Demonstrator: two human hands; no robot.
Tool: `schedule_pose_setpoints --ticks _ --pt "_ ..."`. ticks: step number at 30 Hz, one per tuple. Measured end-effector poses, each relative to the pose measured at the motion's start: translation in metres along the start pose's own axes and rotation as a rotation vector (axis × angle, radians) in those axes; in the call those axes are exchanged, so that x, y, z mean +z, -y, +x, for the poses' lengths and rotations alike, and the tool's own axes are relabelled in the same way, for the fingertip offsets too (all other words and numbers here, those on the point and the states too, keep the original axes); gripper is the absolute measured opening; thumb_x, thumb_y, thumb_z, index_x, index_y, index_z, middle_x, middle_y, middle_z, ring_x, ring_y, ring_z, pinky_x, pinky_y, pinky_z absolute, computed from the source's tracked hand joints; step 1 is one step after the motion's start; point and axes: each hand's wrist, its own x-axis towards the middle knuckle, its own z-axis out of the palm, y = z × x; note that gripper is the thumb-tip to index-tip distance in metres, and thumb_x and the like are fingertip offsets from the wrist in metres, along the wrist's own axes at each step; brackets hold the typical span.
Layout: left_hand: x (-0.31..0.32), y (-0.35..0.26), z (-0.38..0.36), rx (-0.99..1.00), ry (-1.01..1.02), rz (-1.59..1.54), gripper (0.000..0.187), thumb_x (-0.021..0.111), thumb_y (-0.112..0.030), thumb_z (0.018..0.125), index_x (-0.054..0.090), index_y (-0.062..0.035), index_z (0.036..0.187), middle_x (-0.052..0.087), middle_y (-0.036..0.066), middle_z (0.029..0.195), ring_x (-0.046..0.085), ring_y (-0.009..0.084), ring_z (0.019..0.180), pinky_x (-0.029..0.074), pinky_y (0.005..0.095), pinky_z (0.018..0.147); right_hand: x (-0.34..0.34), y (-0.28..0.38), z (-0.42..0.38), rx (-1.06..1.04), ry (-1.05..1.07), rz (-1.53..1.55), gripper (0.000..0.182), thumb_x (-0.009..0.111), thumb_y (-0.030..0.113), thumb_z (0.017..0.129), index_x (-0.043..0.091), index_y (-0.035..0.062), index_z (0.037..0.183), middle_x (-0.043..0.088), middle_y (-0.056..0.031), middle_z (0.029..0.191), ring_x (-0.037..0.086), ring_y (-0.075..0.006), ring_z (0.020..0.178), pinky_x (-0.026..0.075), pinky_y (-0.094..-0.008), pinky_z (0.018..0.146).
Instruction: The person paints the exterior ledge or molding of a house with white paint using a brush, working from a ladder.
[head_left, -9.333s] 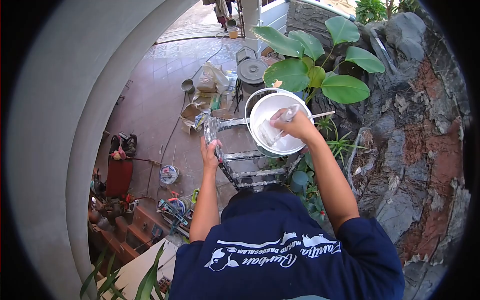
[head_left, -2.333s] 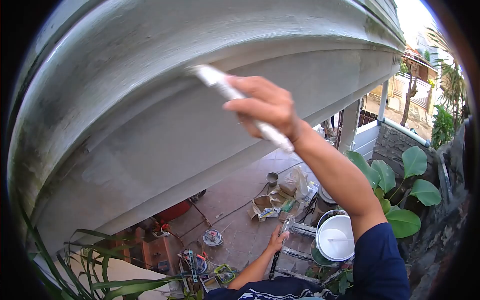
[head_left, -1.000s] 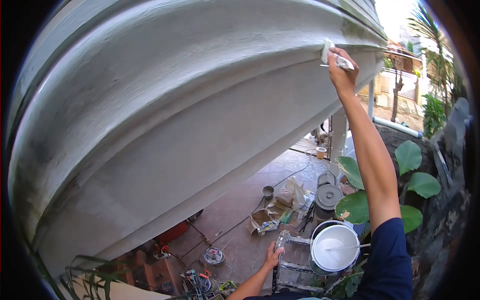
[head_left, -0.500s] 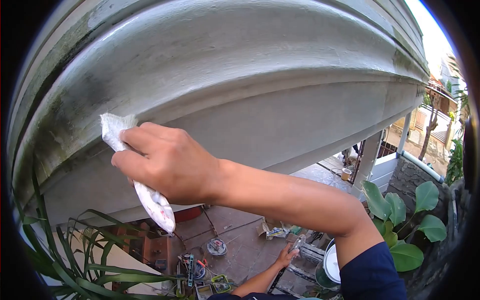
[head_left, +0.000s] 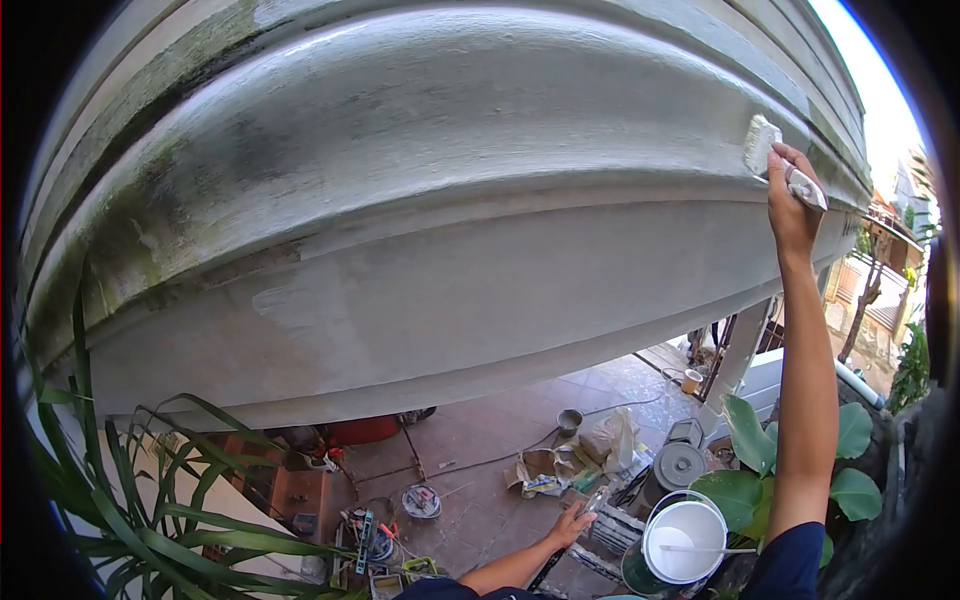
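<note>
My right hand (head_left: 796,200) is closed around the handle of a paintbrush (head_left: 762,145). The brush's pale, paint-covered bristles rest against the right part of a curved concrete moulding (head_left: 480,120). White paint smears the handle. Far below, my left hand (head_left: 572,523) is closed on a grey metal rail end (head_left: 597,498); what it belongs to is partly hidden. Near that hand stands a bucket (head_left: 686,540) of white paint, with a pale stick or handle lying across its opening. Dark stains mark the moulding's left part.
Long leaves (head_left: 190,530) reach in at lower left, and a broad-leaved plant (head_left: 745,440) grows beside my right arm. On the tiled floor (head_left: 490,450) far below lie tools, a round container (head_left: 421,502), crumpled sacks (head_left: 610,440) and a lidded grey bucket (head_left: 680,465).
My right hand has carried the paintbrush from the moulding's left side across to its far right. The paint bucket now shows fully. My left hand stays on the metal rail end.
</note>
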Motion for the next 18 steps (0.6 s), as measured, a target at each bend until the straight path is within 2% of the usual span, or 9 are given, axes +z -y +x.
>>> schedule_pose_setpoints --ticks 2,3,6,7,12,14,15,17,18 --pt "-0.001 -0.004 -0.003 -0.009 0.01 -0.033 0.047 0.063 -0.044 0.087 0.055 -0.0038 0.11 0.063 0.009 0.085 0.06 0.0161 0.076 0.047 0.0316 0.071 0.003 0.009 0.004 -0.18 -0.058 -0.126 0.017 0.065 0.008 0.087 0.069 -0.0007 0.101 0.071 -0.0131 0.09 0.069 -0.0178 0.079 0.054 -0.0282 0.072" --pt "0.0 -0.007 -0.003 0.005 0.003 -0.041 0.046 0.063 -0.044 0.087 0.055 -0.0037 0.109 0.063 0.008 0.084 0.06 0.0161 0.075 0.047 0.0315 0.071 0.015 0.02 0.0 -0.286 -0.033 -0.038 0.016 0.065 0.006 0.086 0.069 -0.001 0.1 0.07 -0.0155 0.09 0.069 -0.0217 0.079 0.054 -0.0301 0.071" --pt "-0.002 -0.015 -0.007 0.019 -0.003 -0.072 0.044 0.063 -0.043 0.087 0.056 -0.0034 0.106 0.062 0.007 0.082 0.058 0.0158 0.073 0.047 0.0309 0.07 0.08 0.143 -0.034 -0.566 0.035 0.074 0.017 0.062 -0.003 0.074 0.066 -0.0016 0.09 0.064 -0.0193 0.085 0.065 -0.0318 0.076 0.054 -0.0412 0.068" --pt "-0.001 -0.017 -0.008 0.014 -0.002 -0.096 0.043 0.063 -0.042 0.087 0.056 -0.0035 0.105 0.062 0.007 0.082 0.058 0.0156 0.073 0.046 0.0305 0.069 0.093 0.178 -0.049 -0.536 0.125 0.033 0.022 0.067 0.0 0.073 0.069 -0.0013 0.095 0.067 -0.0205 0.091 0.068 -0.032 0.084 0.055 -0.0389 0.07" --pt "-0.002 -0.001 -0.002 0.031 0.013 -0.108 0.038 0.063 -0.039 0.087 0.056 -0.005 0.103 0.06 0.005 0.08 0.056 0.0141 0.071 0.045 0.0284 0.068 0.141 0.294 -0.081 -0.579 0.162 0.703 0.009 0.064 0.003 0.073 0.059 0.0023 0.081 0.06 -0.0119 0.078 0.062 -0.028 0.071 0.052 -0.0405 0.061" --pt "-0.002 0.004 0.0 0.021 0.026 -0.147 0.037 0.063 -0.038 0.087 0.055 -0.0053 0.104 0.06 0.005 0.08 0.056 0.0135 0.072 0.045 0.028 0.068 0.149 0.302 -0.075 -0.623 0.169 0.866 0.008 0.066 0.003 0.076 0.063 0.0042 0.083 0.064 -0.0103 0.08 0.064 -0.0243 0.071 0.053 -0.0355 0.061" --pt "-0.003 0.007 -0.005 -0.009 0.031 -0.124 0.035 0.061 -0.037 0.088 0.054 -0.0056 0.103 0.06 0.005 0.079 0.056 0.0129 0.072 0.044 0.0271 0.067 0.151 0.289 -0.068 -0.54 0.171 0.945 0.006 0.065 0.003 0.077 0.064 0.0037 0.083 0.065 -0.0122 0.08 0.065 -0.0243 0.071 0.054 -0.0351 0.062" --pt "-0.003 -0.036 -0.014 -0.052 0.043 -0.08 0.031 0.056 -0.036 0.09 0.052 -0.0063 0.1 0.058 0.003 0.078 0.054 0.0117 0.071 0.043 0.0252 0.067 0.151 0.247 -0.048 -0.387 0.176 1.1 0.004 0.064 0.004 0.079 0.067 0.0028 0.081 0.068 -0.016 0.079 0.067 -0.0244 0.071 0.055 -0.0344 0.064" --pt "-0.002 -0.025 -0.011 -0.026 0.035 -0.09 0.032 0.056 -0.036 0.09 0.052 -0.0062 0.1 0.058 0.004 0.078 0.054 0.0118 0.071 0.044 0.0264 0.067 0.142 0.216 -0.041 -0.282 0.2 1.052 0.007 0.064 0.005 0.081 0.069 0.0029 0.086 0.07 -0.0139 0.08 0.068 -0.0206 0.071 0.056 -0.031 0.063"
